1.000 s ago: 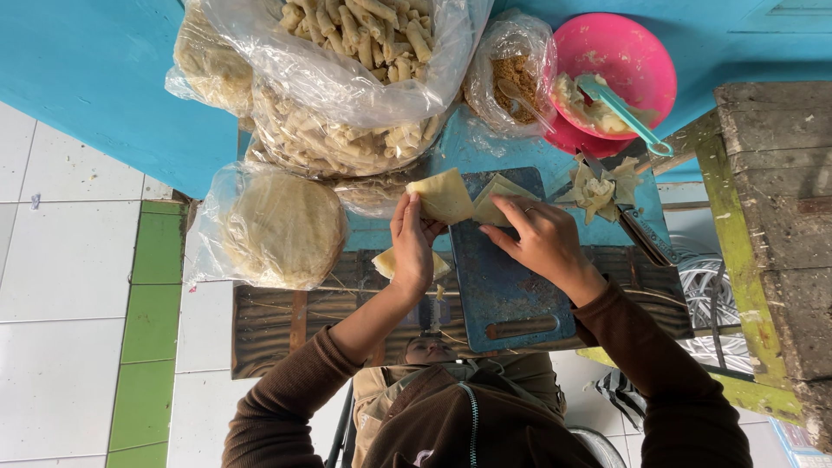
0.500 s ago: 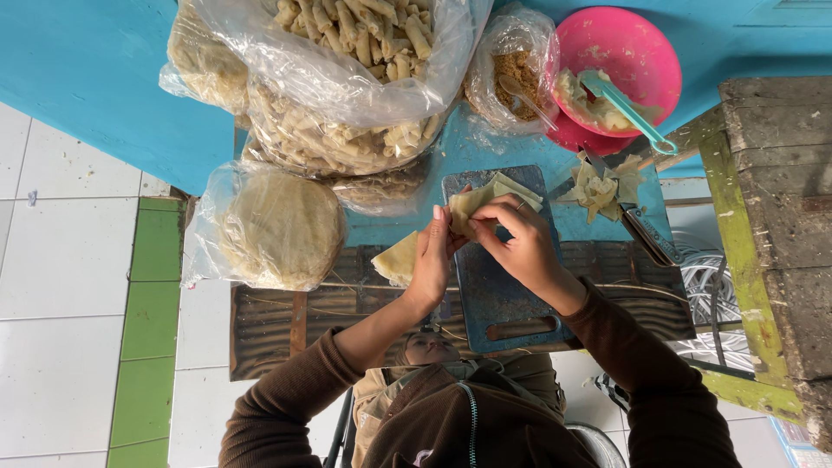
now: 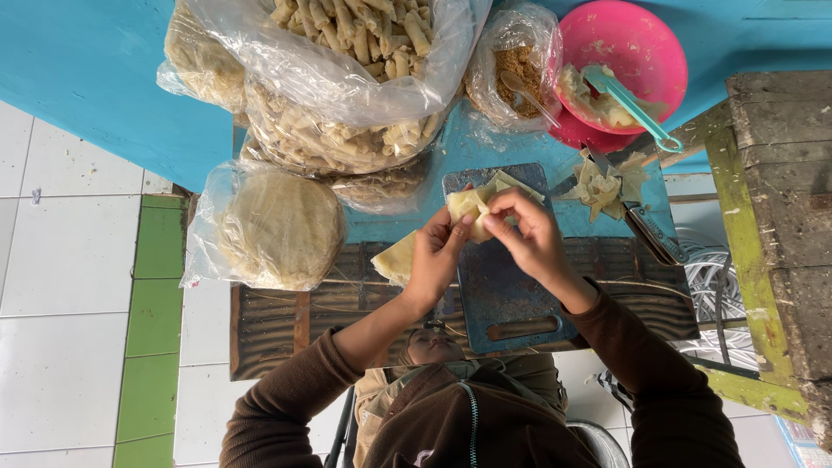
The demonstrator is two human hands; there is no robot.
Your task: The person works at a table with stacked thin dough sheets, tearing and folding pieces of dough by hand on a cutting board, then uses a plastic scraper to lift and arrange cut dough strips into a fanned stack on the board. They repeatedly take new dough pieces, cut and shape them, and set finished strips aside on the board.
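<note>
Pale dough wrapper (image 3: pixel 466 204), folded, sits pinched between both hands just above a blue cutting board (image 3: pixel 503 277) on the bench (image 3: pixel 286 325) — left hand (image 3: pixel 438 256) & right hand (image 3: pixel 524 230) each with grip closed on it, fingertips meeting. Near left: clear bag of round wrappers (image 3: pixel 277 227). Beyond: bag of rolled snacks (image 3: pixel 347 52), pink bowl (image 3: pixel 628 48) w/ a teal utensil — well apart from the hands.

The left hand (image 3: pixel 438 256) and right hand (image 3: pixel 524 234) cover most of the wrapper (image 3: pixel 466 204), so its filling can't be seen. The top edge cuts off the bag of rolls (image 3: pixel 347 52) and pink bowl (image 3: pixel 628 56). A board (image 3: pixel 503 277) hides part of the tabletop (image 3: pixel 277 325).
</note>
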